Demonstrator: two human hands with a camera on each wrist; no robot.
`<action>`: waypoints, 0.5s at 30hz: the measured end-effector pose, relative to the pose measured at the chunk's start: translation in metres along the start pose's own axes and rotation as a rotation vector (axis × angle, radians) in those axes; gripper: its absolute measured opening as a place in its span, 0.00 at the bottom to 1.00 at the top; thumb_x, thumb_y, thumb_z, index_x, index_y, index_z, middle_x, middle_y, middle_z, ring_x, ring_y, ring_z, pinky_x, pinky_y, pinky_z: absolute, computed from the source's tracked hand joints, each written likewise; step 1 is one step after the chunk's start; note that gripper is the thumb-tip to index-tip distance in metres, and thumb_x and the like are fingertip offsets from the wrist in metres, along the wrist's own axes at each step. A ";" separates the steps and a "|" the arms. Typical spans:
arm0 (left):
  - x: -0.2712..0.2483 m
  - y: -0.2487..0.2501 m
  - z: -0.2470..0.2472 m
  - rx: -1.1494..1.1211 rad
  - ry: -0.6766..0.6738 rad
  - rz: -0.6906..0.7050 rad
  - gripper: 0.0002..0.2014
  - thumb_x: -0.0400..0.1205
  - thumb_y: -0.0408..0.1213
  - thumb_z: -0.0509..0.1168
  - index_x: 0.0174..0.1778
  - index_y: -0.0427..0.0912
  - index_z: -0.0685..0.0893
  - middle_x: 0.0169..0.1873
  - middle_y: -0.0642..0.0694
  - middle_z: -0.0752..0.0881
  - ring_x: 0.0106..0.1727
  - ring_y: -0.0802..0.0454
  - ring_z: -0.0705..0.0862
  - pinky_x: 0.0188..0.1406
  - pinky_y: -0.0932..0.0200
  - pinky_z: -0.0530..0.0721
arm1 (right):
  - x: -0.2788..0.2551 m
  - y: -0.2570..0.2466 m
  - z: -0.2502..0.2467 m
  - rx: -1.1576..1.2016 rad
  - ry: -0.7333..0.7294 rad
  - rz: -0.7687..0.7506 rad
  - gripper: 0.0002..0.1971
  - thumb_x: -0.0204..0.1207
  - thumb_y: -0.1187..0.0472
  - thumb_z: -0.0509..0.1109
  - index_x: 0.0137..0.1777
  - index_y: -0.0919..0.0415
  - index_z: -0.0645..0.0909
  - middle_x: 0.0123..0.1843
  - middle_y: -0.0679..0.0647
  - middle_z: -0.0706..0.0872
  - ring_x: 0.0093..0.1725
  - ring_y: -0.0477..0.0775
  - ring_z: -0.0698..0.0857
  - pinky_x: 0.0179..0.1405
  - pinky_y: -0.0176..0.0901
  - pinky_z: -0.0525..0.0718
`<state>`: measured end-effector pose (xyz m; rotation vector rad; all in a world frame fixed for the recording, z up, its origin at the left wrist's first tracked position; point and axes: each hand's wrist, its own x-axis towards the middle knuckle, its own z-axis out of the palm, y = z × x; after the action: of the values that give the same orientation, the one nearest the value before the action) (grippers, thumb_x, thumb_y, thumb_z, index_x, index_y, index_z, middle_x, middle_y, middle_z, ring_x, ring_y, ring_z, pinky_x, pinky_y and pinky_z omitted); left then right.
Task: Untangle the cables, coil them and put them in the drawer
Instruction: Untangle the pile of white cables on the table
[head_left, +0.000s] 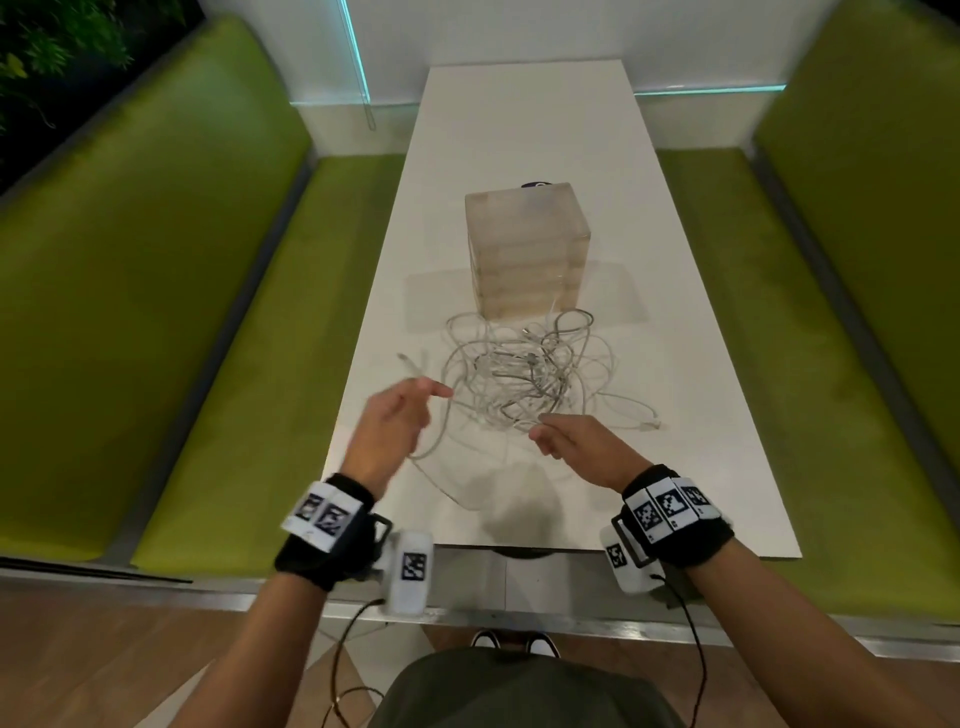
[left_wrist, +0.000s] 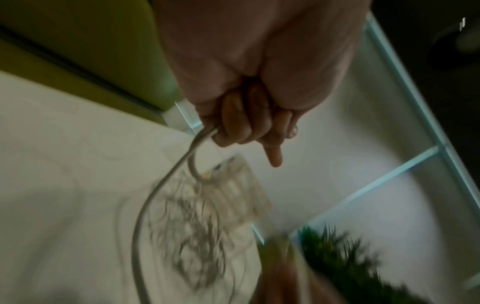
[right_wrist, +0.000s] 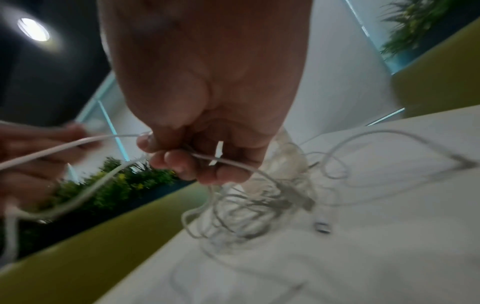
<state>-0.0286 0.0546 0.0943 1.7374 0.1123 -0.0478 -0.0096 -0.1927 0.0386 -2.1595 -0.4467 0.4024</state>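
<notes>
Pinching one pale cable (right_wrist: 78, 142) in both hands, I have my left hand (head_left: 395, 421) curled round it near its loose end, forefinger sticking out, and my right hand (head_left: 576, 441) nipping the same strand between thumb and fingertips (right_wrist: 176, 162) right at the near edge of the tangle (head_left: 524, 374). Neither hand is empty and neither lies flat on the table (head_left: 701, 467); both hover just above it.

Between my hands the strand sags in a slack loop that trails toward the table's near edge. Beyond my right hand it runs straight into the knot of grey and white cables lying in front of the translucent drawer unit (head_left: 527, 249), whose drawers all look closed from here.

What worries me is pulling. If I draw my left hand away while the right grips too lightly, I think the whole heap will slide toward me, or a loop inside will cinch tighter. A hard tug might also drag cables against the drawer unit and shift it, since the heap touches its base. The slack loop could slip over the table edge and catch. A plug (head_left: 649, 423) lies out to the right; I would expect it to snag in the heap if dragged through. Which cable it belongs to, I cannot tell.
</notes>
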 end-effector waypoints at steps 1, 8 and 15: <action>-0.003 -0.003 0.014 0.035 -0.067 -0.005 0.14 0.88 0.38 0.56 0.47 0.45 0.88 0.21 0.57 0.68 0.20 0.61 0.62 0.19 0.65 0.59 | 0.001 -0.008 0.002 -0.003 -0.010 -0.035 0.17 0.85 0.55 0.58 0.33 0.53 0.73 0.30 0.44 0.77 0.30 0.40 0.75 0.37 0.31 0.73; -0.015 0.000 0.063 -0.021 -0.220 -0.100 0.14 0.87 0.38 0.57 0.60 0.37 0.85 0.27 0.55 0.78 0.22 0.64 0.71 0.21 0.73 0.66 | 0.000 -0.034 0.010 0.002 -0.010 -0.147 0.14 0.85 0.58 0.59 0.36 0.51 0.75 0.33 0.44 0.79 0.35 0.48 0.78 0.40 0.37 0.75; -0.015 0.007 0.033 -0.027 -0.117 -0.054 0.12 0.86 0.42 0.59 0.56 0.45 0.87 0.22 0.56 0.66 0.22 0.61 0.63 0.21 0.69 0.64 | -0.001 -0.024 0.008 0.065 0.052 -0.018 0.18 0.84 0.51 0.60 0.34 0.57 0.79 0.26 0.43 0.76 0.30 0.45 0.76 0.37 0.40 0.75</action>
<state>-0.0414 0.0202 0.0969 1.7008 0.0737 -0.1861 -0.0179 -0.1737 0.0539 -2.0967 -0.4179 0.3458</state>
